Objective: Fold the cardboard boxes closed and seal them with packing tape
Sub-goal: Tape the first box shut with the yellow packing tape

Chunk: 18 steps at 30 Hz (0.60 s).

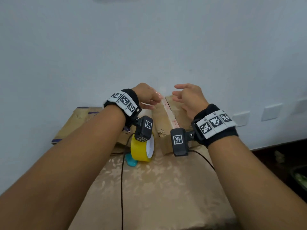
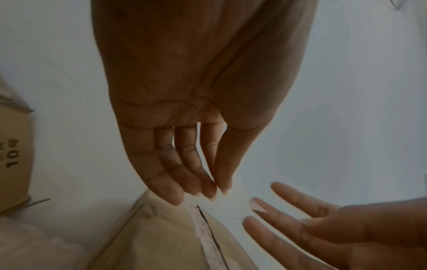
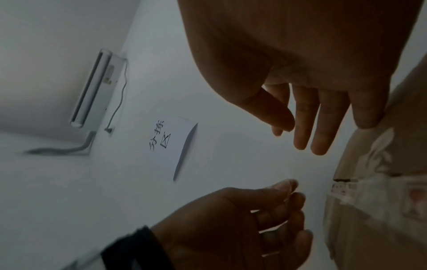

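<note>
A brown cardboard box (image 1: 180, 113) lies against the wall, flaps folded shut, with a pale printed tape strip (image 1: 169, 112) along its top seam. My left hand (image 1: 149, 97) is at the box's far end; thumb and forefinger (image 2: 219, 186) meet there, pinching the strip's clear end. Just right of it my right hand (image 1: 187, 97) hovers over the box with fingers (image 3: 318, 138) spread and relaxed, holding nothing. A yellow roll of packing tape (image 1: 141, 151) stands on edge on the table, left of the box's near corner. The box (image 2: 166, 237) fills the bottom of the left wrist view.
Flattened cardboard (image 1: 78, 125) lies at the left against the wall. A blue object (image 1: 131, 161) sits beside the roll. A black cable (image 1: 122, 183) runs down the gold patterned tablecloth (image 1: 157, 188). Wall sockets (image 1: 240, 118) are at the right, and a paper sign (image 3: 171, 146) hangs higher up.
</note>
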Tool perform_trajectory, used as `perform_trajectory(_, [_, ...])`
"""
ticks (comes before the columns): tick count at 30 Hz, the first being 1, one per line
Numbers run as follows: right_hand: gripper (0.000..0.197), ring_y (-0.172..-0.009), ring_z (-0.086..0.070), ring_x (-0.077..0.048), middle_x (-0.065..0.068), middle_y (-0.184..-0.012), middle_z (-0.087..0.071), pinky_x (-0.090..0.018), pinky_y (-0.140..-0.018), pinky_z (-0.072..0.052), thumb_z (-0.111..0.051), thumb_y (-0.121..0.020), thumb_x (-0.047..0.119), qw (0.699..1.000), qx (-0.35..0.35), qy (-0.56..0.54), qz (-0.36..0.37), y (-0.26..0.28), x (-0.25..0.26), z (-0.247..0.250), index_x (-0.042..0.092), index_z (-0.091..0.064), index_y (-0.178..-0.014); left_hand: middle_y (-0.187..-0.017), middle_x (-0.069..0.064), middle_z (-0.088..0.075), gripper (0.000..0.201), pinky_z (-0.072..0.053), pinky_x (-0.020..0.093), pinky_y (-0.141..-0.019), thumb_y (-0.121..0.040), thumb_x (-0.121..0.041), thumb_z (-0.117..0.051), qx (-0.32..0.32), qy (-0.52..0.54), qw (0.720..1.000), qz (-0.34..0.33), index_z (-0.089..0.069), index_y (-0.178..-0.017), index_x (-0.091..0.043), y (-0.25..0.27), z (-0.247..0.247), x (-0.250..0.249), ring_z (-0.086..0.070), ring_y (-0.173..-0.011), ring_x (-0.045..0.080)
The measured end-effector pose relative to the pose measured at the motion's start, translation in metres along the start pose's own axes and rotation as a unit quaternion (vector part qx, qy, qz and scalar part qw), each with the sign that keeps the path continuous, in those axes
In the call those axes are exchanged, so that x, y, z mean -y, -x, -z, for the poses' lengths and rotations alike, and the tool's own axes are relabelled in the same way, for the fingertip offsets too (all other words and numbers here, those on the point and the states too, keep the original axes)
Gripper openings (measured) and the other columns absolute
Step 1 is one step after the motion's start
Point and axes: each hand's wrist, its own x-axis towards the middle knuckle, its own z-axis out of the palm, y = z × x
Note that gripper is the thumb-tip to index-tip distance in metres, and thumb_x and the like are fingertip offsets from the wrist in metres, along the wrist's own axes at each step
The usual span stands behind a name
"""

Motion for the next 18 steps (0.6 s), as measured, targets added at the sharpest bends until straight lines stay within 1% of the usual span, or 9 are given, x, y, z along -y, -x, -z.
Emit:
perform_trajectory(2, [0.036,-0.093,-0.065,-0.012,-0.008,-0.116,-0.067,-0.024,-0.073,-0.051,-0.049,-0.095,-0.004,0.997,0.000,0.065,0.031,0.000,-0.002,-0.001,0.016,-0.065,-0.121,-0.093,0.006,-0.073,0.005,-0.062,0.031,-0.079,-0.092,-0.005,-0.071,0.006,-0.012,1.000,0.010,-0.072,-0.097,-0.008,-0.005,0.004,-0.003,-0.066,-0.081,0.014])
perform_trajectory(3, [0.037,-0.092,-0.063,-0.011,-0.007,-0.117,-0.066,-0.025,-0.073,-0.051,-0.051,-0.094,-0.002,0.995,0.004,0.094,0.035,0.001,-0.004,-0.002,0.017,-0.064,-0.123,-0.094,0.006,-0.074,0.007,-0.062,0.032,-0.080,-0.091,-0.005,-0.071,0.014,-0.019,1.000,0.017,-0.072,-0.097,-0.008,-0.007,0.005,-0.004,-0.068,-0.082,0.014])
perform_trajectory(4, [0.038,-0.097,-0.063,-0.014,-0.006,-0.120,-0.065,-0.027,-0.077,-0.052,-0.052,-0.093,0.000,0.993,0.011,0.115,0.033,0.002,-0.007,-0.004,0.017,-0.063,-0.126,-0.094,0.005,-0.075,0.008,-0.061,0.033,-0.083,-0.090,-0.005,-0.072,0.023,-0.030,0.999,0.025,-0.073,-0.096,-0.009,-0.009,0.006,-0.004,-0.069,-0.084,0.015])
perform_trajectory(7, [0.043,-0.118,-0.060,-0.024,-0.006,-0.132,-0.061,-0.041,-0.099,-0.053,-0.052,-0.092,0.006,0.985,0.026,0.169,0.021,0.007,-0.013,-0.009,0.018,-0.058,-0.133,-0.093,0.001,-0.078,0.012,-0.060,0.034,-0.086,-0.089,-0.008,-0.072,0.043,-0.050,0.997,0.035,-0.071,-0.100,-0.013,-0.009,0.004,-0.001,-0.073,-0.089,0.013])
perform_trajectory(9, [0.045,-0.120,-0.059,-0.024,-0.006,-0.135,-0.060,-0.040,-0.100,-0.052,-0.050,-0.094,0.008,0.981,0.037,0.191,0.021,0.011,-0.013,-0.010,0.019,-0.055,-0.137,-0.097,0.001,-0.078,0.013,-0.060,0.032,-0.082,-0.092,-0.011,-0.069,0.045,-0.044,0.998,0.032,-0.070,-0.105,-0.012,-0.007,0.003,0.000,-0.071,-0.093,0.014])
perform_trajectory(11, [0.045,-0.117,-0.060,-0.024,-0.006,-0.136,-0.059,-0.039,-0.096,-0.054,-0.047,-0.095,0.007,0.976,0.042,0.214,0.023,0.016,-0.014,-0.009,0.019,-0.053,-0.138,-0.107,0.002,-0.076,0.020,-0.059,0.034,-0.086,-0.095,-0.017,-0.067,0.036,-0.047,0.998,0.026,-0.069,-0.113,-0.008,-0.005,0.003,0.001,-0.069,-0.101,0.016])
perform_trajectory(14, [0.044,-0.115,-0.061,-0.024,-0.007,-0.136,-0.060,-0.037,-0.092,-0.055,-0.044,-0.096,0.004,0.971,0.044,0.234,0.019,0.022,-0.014,-0.005,0.019,-0.054,-0.136,-0.133,0.002,-0.064,0.038,-0.054,0.044,-0.099,-0.096,-0.024,-0.069,0.006,-0.069,0.997,0.016,-0.061,-0.130,-0.009,-0.007,0.001,-0.001,-0.057,-0.124,0.021])
perform_trajectory(16, [0.043,-0.115,-0.061,-0.024,-0.007,-0.135,-0.060,-0.039,-0.093,-0.056,-0.046,-0.096,0.005,0.973,0.045,0.225,0.009,0.028,-0.011,-0.003,0.019,-0.054,-0.136,-0.145,0.000,-0.053,0.045,-0.048,0.049,-0.106,-0.097,-0.028,-0.068,0.014,-0.077,0.997,0.024,-0.056,-0.136,-0.010,-0.004,-0.002,-0.001,-0.047,-0.134,0.022])
perform_trajectory(18, [0.042,-0.116,-0.061,-0.026,-0.007,-0.134,-0.060,-0.041,-0.095,-0.055,-0.050,-0.097,0.007,0.976,0.045,0.213,0.003,0.030,-0.007,-0.001,0.019,-0.054,-0.137,-0.151,0.001,-0.047,0.048,-0.046,0.051,-0.108,-0.097,-0.029,-0.066,0.028,-0.088,0.995,0.035,-0.052,-0.140,-0.011,-0.002,-0.006,0.000,-0.043,-0.139,0.022])
